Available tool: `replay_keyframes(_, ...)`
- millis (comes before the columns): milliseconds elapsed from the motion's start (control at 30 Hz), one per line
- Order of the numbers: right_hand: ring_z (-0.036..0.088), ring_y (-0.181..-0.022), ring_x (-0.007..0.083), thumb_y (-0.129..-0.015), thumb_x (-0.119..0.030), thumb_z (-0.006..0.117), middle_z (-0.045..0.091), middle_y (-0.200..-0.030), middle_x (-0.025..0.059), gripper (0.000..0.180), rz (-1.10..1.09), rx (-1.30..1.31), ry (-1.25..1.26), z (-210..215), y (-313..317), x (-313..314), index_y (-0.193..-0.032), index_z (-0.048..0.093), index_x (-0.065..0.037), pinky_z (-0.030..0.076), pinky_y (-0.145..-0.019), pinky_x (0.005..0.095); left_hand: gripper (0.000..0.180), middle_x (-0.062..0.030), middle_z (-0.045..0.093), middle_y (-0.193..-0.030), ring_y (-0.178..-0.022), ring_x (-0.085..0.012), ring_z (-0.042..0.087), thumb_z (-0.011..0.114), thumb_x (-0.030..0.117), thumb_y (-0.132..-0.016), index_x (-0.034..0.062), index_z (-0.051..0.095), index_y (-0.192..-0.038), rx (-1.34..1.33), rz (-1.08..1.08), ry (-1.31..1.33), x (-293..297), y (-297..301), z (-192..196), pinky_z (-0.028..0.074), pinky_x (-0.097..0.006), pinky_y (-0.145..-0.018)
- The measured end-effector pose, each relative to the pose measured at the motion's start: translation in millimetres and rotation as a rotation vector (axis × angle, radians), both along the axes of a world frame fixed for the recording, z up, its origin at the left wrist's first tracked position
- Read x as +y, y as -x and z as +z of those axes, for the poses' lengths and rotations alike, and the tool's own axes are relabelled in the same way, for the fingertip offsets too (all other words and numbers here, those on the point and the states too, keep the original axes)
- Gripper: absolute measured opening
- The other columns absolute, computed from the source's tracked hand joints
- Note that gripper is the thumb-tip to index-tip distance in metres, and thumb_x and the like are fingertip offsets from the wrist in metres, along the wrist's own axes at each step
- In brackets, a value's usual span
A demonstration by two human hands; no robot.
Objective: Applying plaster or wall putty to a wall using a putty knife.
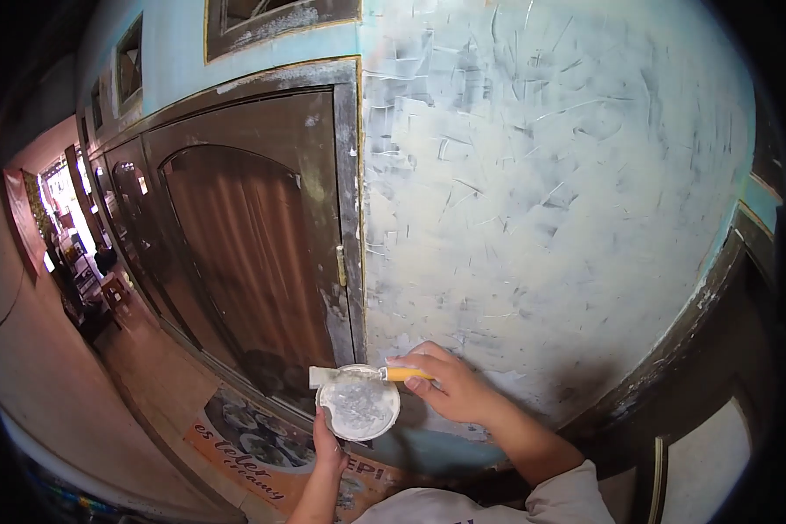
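Note:
My left hand point(329, 447) holds up a round white tub point(359, 437) by its side, thumb at the rim and the other fingers hidden beneath. Whitish-grey paste point(358, 403) lies inside it. Closed around the yellow handle of a putty knife point(402, 374) is my right hand point(450, 384). The knife lies level across the far part of the tub, its pale, paste-coated blade reaching past the left rim. Beyond my hands stands a wall point(533, 201) covered in uneven whitish-grey paste with trowel marks.
Left of the wall is a brown wooden door point(236, 236) with a curtained arched pane and a worn frame point(348, 175). A printed orange banner point(262, 472) lies on the floor. Dark wooden framing point(672, 358) borders the right side. A passage with furniture runs off at far left.

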State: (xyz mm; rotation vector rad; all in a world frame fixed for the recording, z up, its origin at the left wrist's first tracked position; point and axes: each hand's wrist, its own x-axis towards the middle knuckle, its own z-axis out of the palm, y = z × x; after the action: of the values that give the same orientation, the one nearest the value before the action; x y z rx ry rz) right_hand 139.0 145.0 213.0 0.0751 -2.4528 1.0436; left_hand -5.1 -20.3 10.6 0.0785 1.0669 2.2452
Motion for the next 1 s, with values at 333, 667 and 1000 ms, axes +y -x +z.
replay_keyframes(333, 0.054, -0.088, 0.0262, -0.076, -0.01, 0.059, 0.054, -0.1, 0.0107, 0.037, -0.162, 0.17, -1.069, 67, 15, 30, -0.112, 0.06, -0.016, 0.043, -0.074, 0.0363, 0.053, -0.0084, 0.052, -0.128, -0.117, -0.0225, 0.05, 0.036, 0.044, -0.096, 0.0056, 0.044, -0.131, 0.013, -0.015, -0.117, 9, 7, 26, 0.038, -0.035, -0.1)
replay_keyframes(667, 0.053, -0.085, 0.0145, -0.08, -0.015, 0.055, 0.059, -0.1, -0.0014, 0.022, -0.198, 0.219, -1.581, 114, 34, 56, -0.101, 0.06, -0.017, 0.039, -0.072, 0.028, 0.051, -0.0084, 0.053, -0.127, -0.115, -0.0222, 0.052, 0.036, 0.043, -0.096, 0.0055, 0.045, -0.129, -0.029, -0.069, -0.169, 19, 3, 25, 0.039, -0.035, -0.099)
replay_keyframes(1000, 0.053, -0.085, 0.0184, -0.077, -0.009, 0.057, 0.059, -0.098, 0.0009, 0.026, -0.437, 0.091, -1.539, 190, 3, 46, -0.101, 0.061, -0.02, 0.038, -0.074, 0.0339, 0.051, -0.0099, 0.054, -0.125, -0.115, -0.0217, 0.051, 0.037, 0.041, -0.096, 0.0012, 0.045, -0.128, -0.046, -0.027, -0.226, 21, 6, 25, 0.037, -0.034, -0.099)
